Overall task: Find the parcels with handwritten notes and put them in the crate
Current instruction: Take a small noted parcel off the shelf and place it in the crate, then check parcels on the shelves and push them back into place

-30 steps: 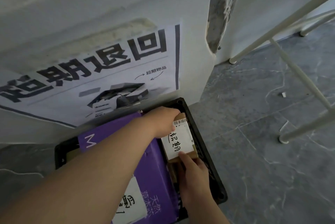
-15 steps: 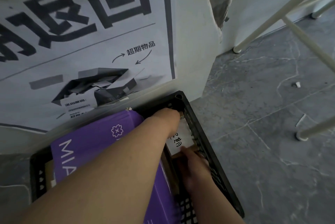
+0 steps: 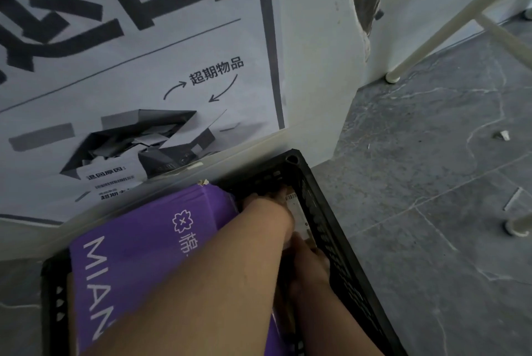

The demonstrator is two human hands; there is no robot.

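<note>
The small parcel (image 3: pixel 299 211) is wedged lengthwise along the crate (image 3: pixel 325 211) wall, toward 1 o'clock. It is pinned beneath the left hand (image 3: pixel 267 208) and right hand (image 3: pixel 309 266); finger closure cannot be told.

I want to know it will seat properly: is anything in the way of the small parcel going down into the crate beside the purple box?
Nothing visible blocks it. The small parcel is already low in the gap between the purple box and the crate wall, with the left hand and right hand on it. The crate bottom is hidden.

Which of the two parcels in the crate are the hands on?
The small brown parcel by the crate's right wall; both hands reach it. The purple box lies beside it, untouched.
</note>
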